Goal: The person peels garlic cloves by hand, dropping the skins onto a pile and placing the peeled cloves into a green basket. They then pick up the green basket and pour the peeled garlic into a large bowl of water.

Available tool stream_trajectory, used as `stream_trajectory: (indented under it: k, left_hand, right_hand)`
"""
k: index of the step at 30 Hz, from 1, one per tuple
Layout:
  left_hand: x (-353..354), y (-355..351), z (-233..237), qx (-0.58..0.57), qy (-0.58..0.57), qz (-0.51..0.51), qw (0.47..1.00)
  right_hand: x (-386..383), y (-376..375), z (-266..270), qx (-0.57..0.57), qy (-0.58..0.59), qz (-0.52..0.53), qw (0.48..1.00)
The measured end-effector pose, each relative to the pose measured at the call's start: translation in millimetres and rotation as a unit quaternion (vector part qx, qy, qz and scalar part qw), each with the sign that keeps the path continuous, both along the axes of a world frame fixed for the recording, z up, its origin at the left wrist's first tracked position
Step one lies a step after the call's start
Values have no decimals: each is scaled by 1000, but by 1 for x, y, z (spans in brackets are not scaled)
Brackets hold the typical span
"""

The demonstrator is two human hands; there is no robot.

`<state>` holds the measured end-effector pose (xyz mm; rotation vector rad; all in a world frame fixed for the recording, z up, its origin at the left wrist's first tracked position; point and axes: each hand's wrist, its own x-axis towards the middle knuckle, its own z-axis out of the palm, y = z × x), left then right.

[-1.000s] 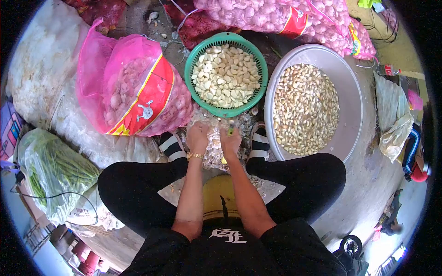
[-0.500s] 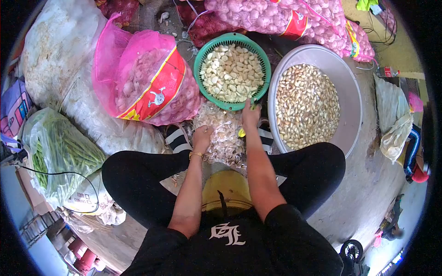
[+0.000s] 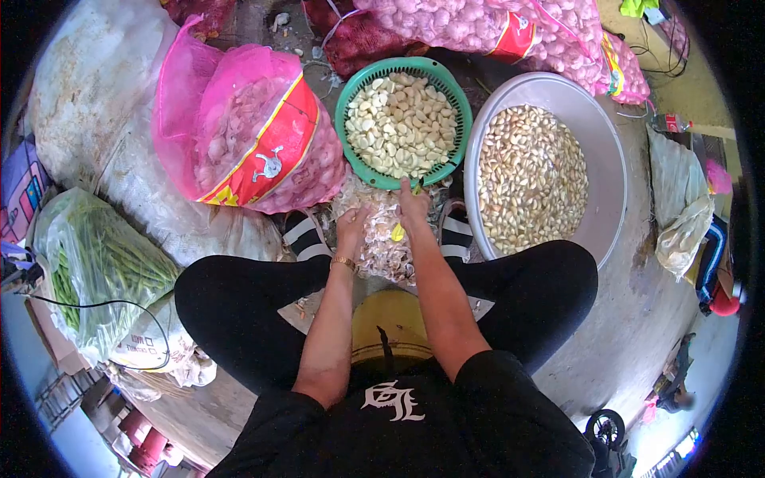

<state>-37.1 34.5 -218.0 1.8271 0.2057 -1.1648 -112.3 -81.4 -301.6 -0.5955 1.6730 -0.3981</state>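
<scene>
My left hand point(image 3: 351, 227) is closed, its fingers curled over the heap of garlic skins point(image 3: 384, 256); what lies in it is hidden. Facing it, my right hand point(image 3: 413, 209) grips a small yellow-handled knife point(image 3: 398, 232), its handle end sticking out below the palm. The right fingertips come right up to the near rim of a green plastic basket point(image 3: 348, 146) full of peeled garlic cloves point(image 3: 402, 123). To the right stands a large grey tub point(image 3: 603, 171), in which many unpeeled cloves point(image 3: 532, 179) lie heaped.
An open pink mesh sack of garlic point(image 3: 263, 143) leans at the left, beside big white sacks point(image 3: 88, 103). More filled mesh sacks point(image 3: 470, 28) lie behind the basket. A plastic bag of green beans point(image 3: 103, 267) sits far left. Between my knees is a yellow bucket point(image 3: 390, 315).
My right hand has drawn back from the basket rim, down and left, closer to my left hand. My left hand has shifted only slightly. The yellow handle has moved left with the right hand.
</scene>
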Motion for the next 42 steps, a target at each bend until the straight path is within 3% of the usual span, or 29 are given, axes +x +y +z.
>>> stream_trajectory:
  k: [3,5,6,8,9,11,12,14,15,16,18,22,23,24,30,32,40,42]
  left_hand:
    - [1,2,-4,-68,77,44,994]
    - [2,3,-6,-137,142,78,977]
    - [1,0,1,-139,140,78,977]
    - [-3,-4,20,-145,164,141,966]
    - [-3,-2,19,-147,162,141,966]
    - [-4,6,9,-182,155,159,958]
    - [-3,8,6,-185,155,159,957]
    - [3,14,4,-179,129,154,963]
    - [5,18,5,-181,127,154,963]
    - [8,21,5,-162,113,157,968]
    - [11,24,2,-144,103,153,972]
    - [6,25,-23,-153,114,145,971]
    - [6,21,-28,-160,113,124,973]
    - [7,18,-31,-165,113,105,974]
    - [-5,12,-53,-148,90,22,985]
    - [-13,-7,-1,-132,104,39,985]
    - [-24,-27,2,-207,127,50,969]
    - [-21,-28,15,-232,132,73,961]
  right_hand:
    - [-12,1,-2,9,-32,55,998]
    - [-28,23,-43,-209,74,128,967]
    - [-33,26,-35,-211,73,128,966]
    - [-42,33,-5,-315,200,322,870]
    - [-40,37,9,-316,198,323,870]
    - [-34,44,40,-169,234,406,867]
    - [-35,39,54,-172,235,406,866]
    - [-38,28,89,-63,178,643,742]
    - [-35,18,141,-94,187,685,698]
    - [-31,11,177,-96,185,683,700]
    - [-26,-7,240,-169,199,747,611]
    - [-9,-13,407,-271,198,781,526]
    - [-26,-1,416,-442,142,719,517]
    - [-37,12,424,-652,65,585,478]
    - [-114,51,457,-565,85,628,529]
    - [-146,54,472,-530,94,642,545]
    - [-175,76,528,-494,78,686,529]
    - [-422,24,550,-506,56,695,508]
